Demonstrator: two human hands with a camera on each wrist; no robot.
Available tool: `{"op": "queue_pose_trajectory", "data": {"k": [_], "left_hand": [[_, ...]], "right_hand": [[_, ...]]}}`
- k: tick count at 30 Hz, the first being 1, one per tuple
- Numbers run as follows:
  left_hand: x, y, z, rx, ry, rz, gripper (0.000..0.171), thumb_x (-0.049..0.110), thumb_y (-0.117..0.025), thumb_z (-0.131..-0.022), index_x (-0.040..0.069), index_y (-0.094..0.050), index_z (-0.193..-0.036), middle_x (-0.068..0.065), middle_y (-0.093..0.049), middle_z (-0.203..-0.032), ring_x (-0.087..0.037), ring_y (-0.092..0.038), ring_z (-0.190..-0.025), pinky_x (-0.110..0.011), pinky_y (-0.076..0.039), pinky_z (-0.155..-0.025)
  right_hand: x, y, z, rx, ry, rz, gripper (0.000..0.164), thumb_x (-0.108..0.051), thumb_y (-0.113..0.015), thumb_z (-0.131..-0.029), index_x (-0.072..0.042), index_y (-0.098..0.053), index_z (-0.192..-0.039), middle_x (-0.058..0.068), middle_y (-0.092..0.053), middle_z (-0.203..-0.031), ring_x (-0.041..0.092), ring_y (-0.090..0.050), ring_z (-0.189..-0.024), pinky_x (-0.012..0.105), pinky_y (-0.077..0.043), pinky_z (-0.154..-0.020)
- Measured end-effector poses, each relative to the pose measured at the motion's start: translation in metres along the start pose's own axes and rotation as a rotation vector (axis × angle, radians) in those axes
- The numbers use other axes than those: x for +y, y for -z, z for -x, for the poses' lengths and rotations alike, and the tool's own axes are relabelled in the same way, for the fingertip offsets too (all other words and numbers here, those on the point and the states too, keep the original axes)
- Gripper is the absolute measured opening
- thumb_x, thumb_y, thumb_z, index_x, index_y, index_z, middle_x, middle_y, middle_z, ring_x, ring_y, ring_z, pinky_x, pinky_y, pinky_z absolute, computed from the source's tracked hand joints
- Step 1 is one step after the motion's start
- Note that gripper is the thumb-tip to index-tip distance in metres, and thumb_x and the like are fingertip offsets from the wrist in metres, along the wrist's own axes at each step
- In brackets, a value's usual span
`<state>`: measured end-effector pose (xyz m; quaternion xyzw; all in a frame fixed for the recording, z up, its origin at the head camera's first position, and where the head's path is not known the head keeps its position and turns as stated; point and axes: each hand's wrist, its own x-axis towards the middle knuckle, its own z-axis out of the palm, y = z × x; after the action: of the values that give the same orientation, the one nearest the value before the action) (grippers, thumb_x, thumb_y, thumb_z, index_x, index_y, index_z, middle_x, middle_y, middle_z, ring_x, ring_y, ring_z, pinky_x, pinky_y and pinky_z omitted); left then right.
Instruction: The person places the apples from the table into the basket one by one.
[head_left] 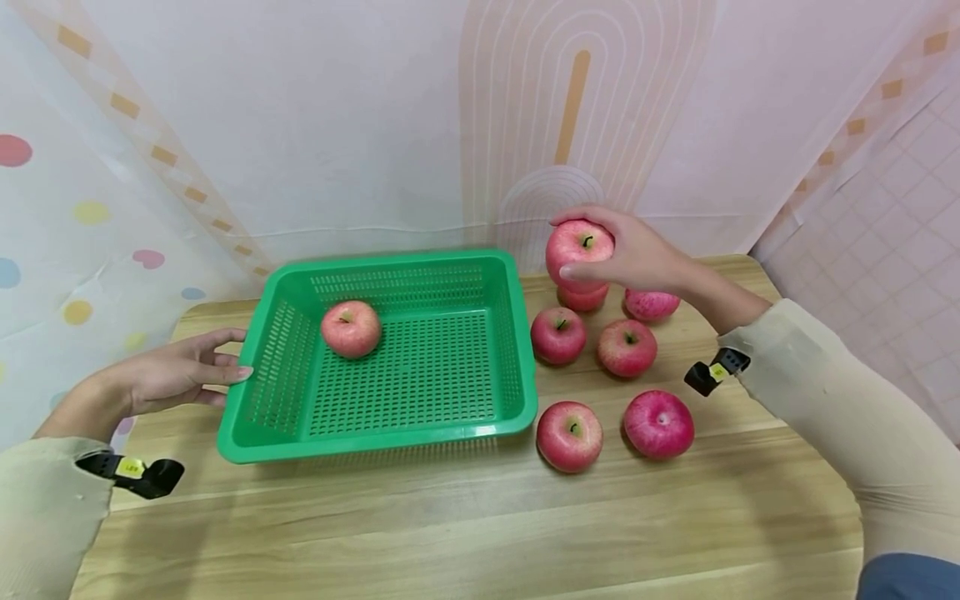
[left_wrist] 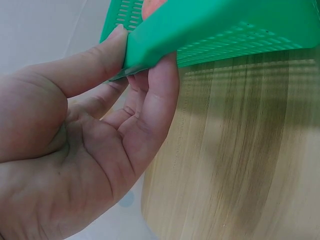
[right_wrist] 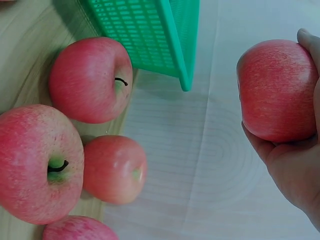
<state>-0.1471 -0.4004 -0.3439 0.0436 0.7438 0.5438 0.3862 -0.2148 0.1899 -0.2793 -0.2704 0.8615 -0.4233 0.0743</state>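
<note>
Clamping thumb and fingers of right hand (head_left: 633,250) round red apple (head_left: 573,244), held up off wood-grain table (head_left: 450,533), just right of green plastic basket (head_left: 390,439), in front of printed backdrop (head_left: 360,125). Pinching basket's left rim between thumb and fingers of left hand (head_left: 176,375). Can see single apple (head_left: 351,329) lying in basket, toward left end. Can count six loose apples (head_left: 627,348) on table, right of basket, including one partly hidden below the held one in head view. Wearing pale long sleeves (head_left: 810,375).

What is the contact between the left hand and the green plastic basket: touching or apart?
Touching: the left wrist view shows the left hand pinching the rim of the green plastic basket between thumb and fingers.
</note>
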Motion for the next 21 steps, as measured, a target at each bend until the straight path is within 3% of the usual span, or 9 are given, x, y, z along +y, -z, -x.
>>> {"op": "queue_pose_trajectory", "data": {"k": [14, 21], "left_hand": [[-0.001, 0.003, 0.001, -0.021, -0.021, 0.028, 0.039, 0.002, -0.046, -0.108, 0.032, -0.04, -0.131, -0.003, -0.068, -0.115, -0.021, -0.071, -0.101, -0.04, -0.06, -0.087], [0.0, 0.003, 0.0, -0.031, -0.024, 0.037, 0.039, 0.002, -0.045, -0.108, 0.033, -0.041, -0.132, -0.003, -0.068, -0.115, -0.021, -0.071, -0.101, -0.04, -0.06, -0.087]], "right_hand": [[-0.018, -0.013, -0.021, -0.059, 0.025, -0.014, 0.059, -0.027, -0.082, -0.088, -0.017, -0.057, -0.141, 0.002, -0.066, -0.118, 0.016, -0.062, -0.103, 0.035, -0.056, -0.089], [-0.027, -0.019, -0.033, -0.075, 0.089, 0.011, 0.057, -0.03, -0.082, -0.088, -0.02, -0.059, -0.139, -0.002, -0.066, -0.117, 0.014, -0.06, -0.105, 0.036, -0.054, -0.09]]}}
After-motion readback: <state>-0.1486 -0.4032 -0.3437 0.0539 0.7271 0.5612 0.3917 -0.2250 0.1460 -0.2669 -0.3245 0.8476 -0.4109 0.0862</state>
